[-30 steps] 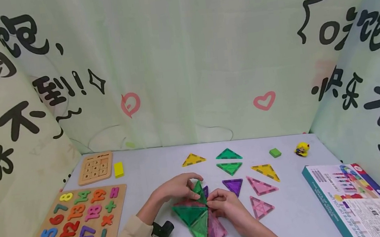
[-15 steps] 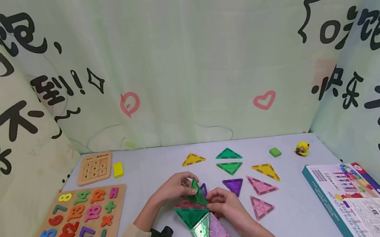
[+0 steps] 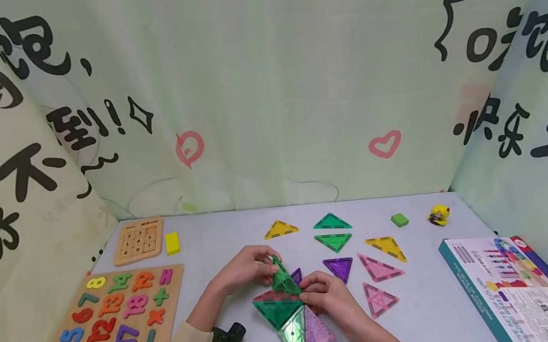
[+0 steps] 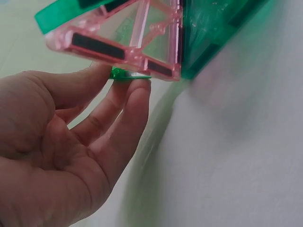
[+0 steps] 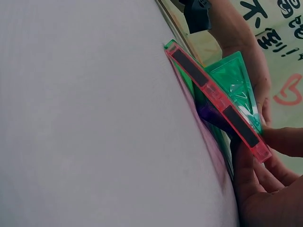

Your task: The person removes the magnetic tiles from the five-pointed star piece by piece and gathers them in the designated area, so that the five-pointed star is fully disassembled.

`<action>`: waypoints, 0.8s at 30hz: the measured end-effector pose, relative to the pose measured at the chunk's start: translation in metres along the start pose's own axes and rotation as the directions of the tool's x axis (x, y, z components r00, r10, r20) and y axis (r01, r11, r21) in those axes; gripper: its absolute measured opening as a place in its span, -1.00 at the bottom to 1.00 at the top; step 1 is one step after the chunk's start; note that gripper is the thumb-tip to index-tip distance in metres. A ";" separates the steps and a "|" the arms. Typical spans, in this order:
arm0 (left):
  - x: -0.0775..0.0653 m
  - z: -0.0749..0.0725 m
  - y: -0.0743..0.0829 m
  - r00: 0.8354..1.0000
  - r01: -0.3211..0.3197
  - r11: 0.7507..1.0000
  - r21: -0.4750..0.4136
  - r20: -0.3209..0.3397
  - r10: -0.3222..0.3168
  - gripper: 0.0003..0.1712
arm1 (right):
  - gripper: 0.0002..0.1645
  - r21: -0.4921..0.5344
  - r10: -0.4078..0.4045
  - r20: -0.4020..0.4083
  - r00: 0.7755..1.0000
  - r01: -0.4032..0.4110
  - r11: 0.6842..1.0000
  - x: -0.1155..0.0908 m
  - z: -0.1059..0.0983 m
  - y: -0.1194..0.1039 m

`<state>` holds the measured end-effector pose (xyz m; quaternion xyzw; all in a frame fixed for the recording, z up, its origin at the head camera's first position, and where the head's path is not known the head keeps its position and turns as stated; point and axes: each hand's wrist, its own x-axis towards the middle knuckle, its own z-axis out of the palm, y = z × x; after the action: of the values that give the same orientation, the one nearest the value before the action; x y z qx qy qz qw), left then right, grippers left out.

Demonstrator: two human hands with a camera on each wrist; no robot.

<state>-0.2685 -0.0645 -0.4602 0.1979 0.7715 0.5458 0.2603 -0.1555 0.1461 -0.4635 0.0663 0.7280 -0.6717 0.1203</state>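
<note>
My left hand (image 3: pixel 248 269) pinches a green triangular magnetic tile (image 3: pixel 284 281) between thumb and fingers; the tile stands tilted up. It meets the far edge of a shape built from magnetic tiles, with a green tile (image 3: pixel 272 311) and a pink tile (image 3: pixel 317 335) at its near side. At the shape's right corner my right hand (image 3: pixel 331 294) pinches the edge with thumb and fingertips. The right wrist view shows a pink tile edge (image 5: pixel 215 98) by those fingers and the green tile leaning beyond it. A purple tile (image 3: pixel 296 275) shows partly between the hands.
Loose triangular tiles lie beyond and to the right: yellow (image 3: pixel 281 229), green (image 3: pixel 332 222), purple (image 3: pixel 339 269) and pink (image 3: pixel 380 267). A wooden number board (image 3: pixel 178 309) lies left, a box (image 3: pixel 522 290) right. A small yellow toy (image 3: pixel 439 214) and green block (image 3: pixel 399 219) stand at the back.
The green tile in my left hand has tipped and shifted slightly left, its face now turned more toward the camera. The built shape has turned a little; my right hand keeps its hold at the corner.
</note>
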 end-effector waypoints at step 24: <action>-0.004 -0.013 -0.004 0.998 0.046 0.991 -0.126 0.058 -0.039 -0.76 | -0.63 0.035 0.019 -0.012 1.000 -0.018 0.999 0.000 -0.002 0.000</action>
<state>-0.2736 -0.0777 -0.4597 0.1796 0.7314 0.5827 0.3054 -0.1557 0.1477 -0.4632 0.0793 0.7162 -0.6828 0.1209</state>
